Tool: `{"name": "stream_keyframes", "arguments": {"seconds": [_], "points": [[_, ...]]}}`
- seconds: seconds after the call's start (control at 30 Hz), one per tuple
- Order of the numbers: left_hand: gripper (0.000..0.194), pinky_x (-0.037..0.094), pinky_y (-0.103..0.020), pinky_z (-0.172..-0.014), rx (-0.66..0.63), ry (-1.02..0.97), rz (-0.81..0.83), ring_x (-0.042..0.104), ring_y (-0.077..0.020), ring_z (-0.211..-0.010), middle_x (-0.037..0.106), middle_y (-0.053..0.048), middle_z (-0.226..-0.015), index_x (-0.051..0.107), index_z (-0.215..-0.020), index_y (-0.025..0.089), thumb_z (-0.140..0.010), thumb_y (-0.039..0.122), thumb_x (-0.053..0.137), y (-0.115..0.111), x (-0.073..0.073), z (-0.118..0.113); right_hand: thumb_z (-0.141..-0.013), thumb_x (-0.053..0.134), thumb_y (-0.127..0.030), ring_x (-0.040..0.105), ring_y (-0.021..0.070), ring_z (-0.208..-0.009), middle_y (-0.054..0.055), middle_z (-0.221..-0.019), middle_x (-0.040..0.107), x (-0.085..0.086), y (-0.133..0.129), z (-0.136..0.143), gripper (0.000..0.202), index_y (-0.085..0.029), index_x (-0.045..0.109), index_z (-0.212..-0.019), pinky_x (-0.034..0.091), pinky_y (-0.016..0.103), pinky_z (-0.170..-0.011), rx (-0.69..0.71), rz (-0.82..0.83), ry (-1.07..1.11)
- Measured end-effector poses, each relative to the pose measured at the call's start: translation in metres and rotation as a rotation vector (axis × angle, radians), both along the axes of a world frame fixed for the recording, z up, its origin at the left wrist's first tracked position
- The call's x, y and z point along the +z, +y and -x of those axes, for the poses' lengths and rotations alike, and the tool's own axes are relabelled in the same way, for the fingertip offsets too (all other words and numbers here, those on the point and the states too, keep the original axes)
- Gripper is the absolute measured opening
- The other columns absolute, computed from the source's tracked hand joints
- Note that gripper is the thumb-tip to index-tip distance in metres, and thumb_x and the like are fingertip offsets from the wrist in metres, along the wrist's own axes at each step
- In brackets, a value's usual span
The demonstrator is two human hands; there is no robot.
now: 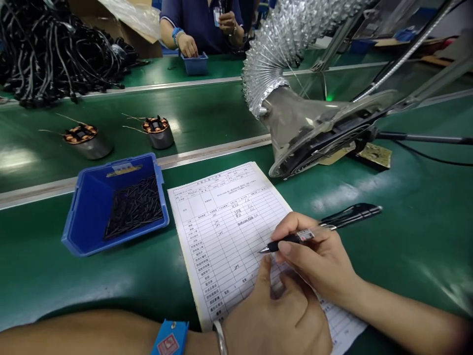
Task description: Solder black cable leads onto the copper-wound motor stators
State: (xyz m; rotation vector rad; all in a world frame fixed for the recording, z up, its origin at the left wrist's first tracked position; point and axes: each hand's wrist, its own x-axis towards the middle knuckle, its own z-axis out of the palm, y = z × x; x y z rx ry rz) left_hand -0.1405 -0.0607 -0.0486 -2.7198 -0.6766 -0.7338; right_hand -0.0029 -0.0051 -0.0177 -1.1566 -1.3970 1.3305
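Note:
A printed form (229,236) with handwritten entries lies on the green bench. My right hand (318,251) grips a black pen (295,240), its tip just over the form's table. Below the pen tip, my left hand (281,315) rests on the sheet with the index finger stretched out and the other fingers curled. It wears a silver bangle and a blue wrist strap (170,338). Both hands are close together and cover the lower part of the form.
Left of the form sits a blue bin (88,207) with small black tubes. Two motor stators (88,142) (158,133) stand on the belt. A fume hood (295,123) with foil duct is at the right. Black cables (55,54) lie back left. Across, a person (203,24) reaches into a small bin (195,64).

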Motion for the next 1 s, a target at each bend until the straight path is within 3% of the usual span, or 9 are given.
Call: {"name": "stream_keyframes", "arguments": {"seconds": [0.17,0.3,0.43,0.83,1.0], "points": [[0.019,0.045,-0.058,-0.092,0.021,-0.028,0.034,0.060,-0.0279,-0.093,0.066,-0.005,-0.087,0.067,-0.093,0.014,-0.092,0.019,0.049,-0.004,-0.004,-0.004,-0.070,0.054,-0.016,0.051,0.0116,-0.047,0.000,-0.059,0.058,0.000,-0.003,0.004,0.008,-0.018,0.061,-0.073,0.038,0.020,-0.039,0.034,-0.187,-0.229],[0.020,0.043,-0.058,-0.097,0.124,-0.114,0.070,0.059,-0.0283,-0.094,0.068,-0.006,-0.088,0.069,-0.096,0.013,-0.087,0.013,0.051,-0.012,-0.007,-0.012,-0.068,0.050,-0.012,0.043,0.0084,-0.044,-0.004,-0.054,0.051,-0.003,-0.003,0.006,0.009,-0.017,0.058,-0.070,0.034,0.019,-0.039,0.040,-0.241,-0.231],[0.024,0.042,-0.059,-0.100,0.132,-0.151,0.125,0.061,-0.0287,-0.097,0.070,-0.007,-0.096,0.070,-0.101,0.013,-0.086,0.011,0.052,-0.016,-0.008,-0.014,-0.064,0.049,-0.007,0.038,0.0053,-0.044,-0.006,-0.054,0.047,-0.003,-0.002,0.007,0.011,-0.016,0.055,-0.066,0.031,0.017,-0.041,0.019,-0.309,-0.217],[0.030,0.038,-0.061,-0.104,0.182,-0.160,0.198,0.060,-0.0285,-0.102,0.069,-0.007,-0.093,0.071,-0.101,0.016,-0.086,0.008,0.046,-0.020,-0.006,-0.016,-0.064,0.050,-0.009,0.040,0.0067,-0.044,-0.004,-0.054,0.051,-0.005,-0.002,0.007,0.009,-0.015,0.055,-0.065,0.032,0.019,-0.041,0.024,-0.334,-0.257],[0.027,0.041,-0.062,-0.099,0.122,-0.171,0.150,0.061,-0.0288,-0.095,0.069,-0.006,-0.090,0.071,-0.097,0.015,-0.085,0.008,0.047,-0.016,-0.006,-0.014,-0.064,0.050,-0.009,0.040,0.0070,-0.044,-0.004,-0.054,0.050,-0.003,-0.002,0.009,0.009,-0.016,0.055,-0.064,0.032,0.019,-0.041,0.019,-0.343,-0.253]]}}
